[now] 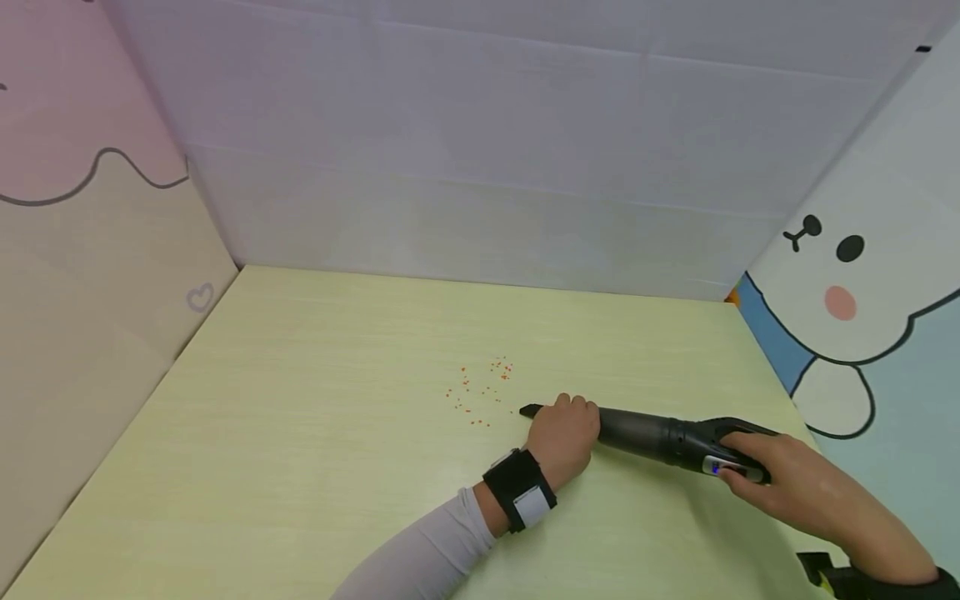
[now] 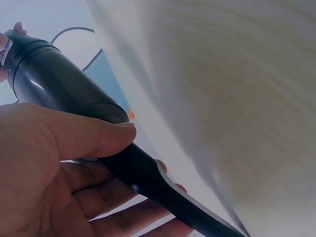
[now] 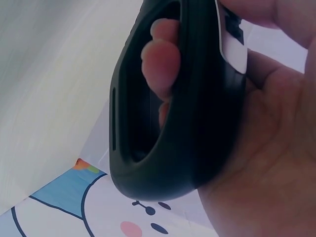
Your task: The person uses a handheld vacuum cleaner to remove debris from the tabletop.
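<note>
A black handheld vacuum cleaner [image 1: 652, 435] is held over the table, its narrow nozzle [image 1: 531, 410] pointing left. My left hand [image 1: 564, 440] grips the nozzle end; in the left wrist view the thumb lies over the black nozzle piece [image 2: 143, 173] with fingers beneath. The right hand [image 1: 802, 483] holds the loop handle [image 3: 197, 113], and in the right wrist view its fingertips come through the loop. A small light glows on the silver panel [image 1: 731, 468] near the right thumb. Scattered orange-red crumbs [image 1: 480, 392] lie just left of and beyond the nozzle tip.
The pale yellow-green table [image 1: 262, 433] is bounded by a whitish wall sheet [image 1: 480, 167] at the back. Panels with cartoon drawings stand at the left [image 1: 90, 275] and right [image 1: 885, 350]. A dark object [image 1: 821, 567] shows beside the right wrist.
</note>
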`<action>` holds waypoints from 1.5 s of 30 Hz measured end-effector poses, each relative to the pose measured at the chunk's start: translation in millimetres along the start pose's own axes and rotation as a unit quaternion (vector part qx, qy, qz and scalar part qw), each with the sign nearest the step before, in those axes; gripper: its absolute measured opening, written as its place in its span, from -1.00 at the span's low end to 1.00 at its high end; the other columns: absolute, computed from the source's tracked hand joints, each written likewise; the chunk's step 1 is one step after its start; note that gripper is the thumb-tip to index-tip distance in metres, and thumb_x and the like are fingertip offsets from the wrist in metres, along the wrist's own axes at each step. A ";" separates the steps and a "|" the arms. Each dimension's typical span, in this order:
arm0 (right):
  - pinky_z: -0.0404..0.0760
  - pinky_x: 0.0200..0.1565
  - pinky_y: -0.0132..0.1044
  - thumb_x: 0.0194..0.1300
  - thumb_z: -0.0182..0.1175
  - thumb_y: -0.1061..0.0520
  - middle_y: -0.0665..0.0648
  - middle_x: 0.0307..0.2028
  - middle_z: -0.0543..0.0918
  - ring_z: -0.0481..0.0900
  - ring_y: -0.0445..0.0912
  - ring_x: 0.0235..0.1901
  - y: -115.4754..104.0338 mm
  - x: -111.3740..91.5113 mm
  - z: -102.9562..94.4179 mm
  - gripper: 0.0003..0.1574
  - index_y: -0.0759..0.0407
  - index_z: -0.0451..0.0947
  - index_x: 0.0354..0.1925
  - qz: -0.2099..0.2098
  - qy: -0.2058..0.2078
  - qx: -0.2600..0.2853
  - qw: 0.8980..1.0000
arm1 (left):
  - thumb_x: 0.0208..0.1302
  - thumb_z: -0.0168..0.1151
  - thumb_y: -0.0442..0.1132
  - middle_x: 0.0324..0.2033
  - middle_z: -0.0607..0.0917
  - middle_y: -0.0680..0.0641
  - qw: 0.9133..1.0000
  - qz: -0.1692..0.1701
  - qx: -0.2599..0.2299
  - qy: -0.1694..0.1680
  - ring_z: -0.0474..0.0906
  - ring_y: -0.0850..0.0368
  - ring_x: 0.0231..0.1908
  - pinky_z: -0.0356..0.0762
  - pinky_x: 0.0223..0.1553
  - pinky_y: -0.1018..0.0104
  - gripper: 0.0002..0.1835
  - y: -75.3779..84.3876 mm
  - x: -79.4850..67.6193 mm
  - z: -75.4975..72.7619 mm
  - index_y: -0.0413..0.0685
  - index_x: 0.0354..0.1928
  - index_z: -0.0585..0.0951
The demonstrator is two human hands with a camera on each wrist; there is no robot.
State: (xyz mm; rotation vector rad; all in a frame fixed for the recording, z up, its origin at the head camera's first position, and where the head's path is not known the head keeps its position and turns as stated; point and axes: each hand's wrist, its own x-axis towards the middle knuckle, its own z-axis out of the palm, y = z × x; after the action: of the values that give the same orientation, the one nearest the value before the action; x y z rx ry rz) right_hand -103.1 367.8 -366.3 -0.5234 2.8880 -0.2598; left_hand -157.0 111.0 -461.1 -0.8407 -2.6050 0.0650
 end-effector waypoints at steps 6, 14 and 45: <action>0.36 -0.47 -0.26 0.13 0.24 -0.12 -0.06 -0.30 0.58 0.34 -0.27 -0.48 -1.0 1.2 0.1 -0.52 0.13 0.53 -0.07 0.005 -0.010 0.001 1.000 | 0.14 0.21 -0.13 -0.58 0.52 0.11 1.000 -0.004 0.006 0.001 0.40 0.24 -0.56 0.35 -0.74 0.46 -0.92 -0.4 -2.7 -1.8 0.08 -0.44 0.58; 0.38 -0.46 -0.23 0.11 0.25 -0.12 -0.04 -0.28 0.60 0.36 -0.23 -0.46 -1.4 2.6 0.9 -0.51 0.13 0.54 -0.07 0.008 -0.016 0.000 1.000 | 0.15 0.20 -0.11 -0.57 0.54 0.11 1.000 0.000 0.018 -0.006 0.41 0.24 -0.54 0.40 -0.70 0.45 -0.91 -0.8 -4.7 -3.3 0.08 -0.44 0.57; 0.36 -0.48 -0.27 0.11 0.24 -0.17 -0.15 -0.40 0.53 0.32 -0.27 -0.51 -6.2 2.3 0.9 -0.58 0.02 0.54 -0.13 -0.008 -0.015 -0.008 1.000 | 0.16 0.20 -0.12 -0.64 0.48 0.10 0.999 -0.005 0.032 -0.008 0.36 0.26 -0.62 0.36 -0.74 0.47 -0.86 -0.2 -17.0 -8.3 0.08 -0.52 0.55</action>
State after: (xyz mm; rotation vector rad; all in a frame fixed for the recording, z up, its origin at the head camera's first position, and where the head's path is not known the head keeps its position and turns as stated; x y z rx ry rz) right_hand -103.0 361.1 -366.2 -0.5492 2.8597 -0.2292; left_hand -141.4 100.5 -459.6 -0.8070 -2.6080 0.1512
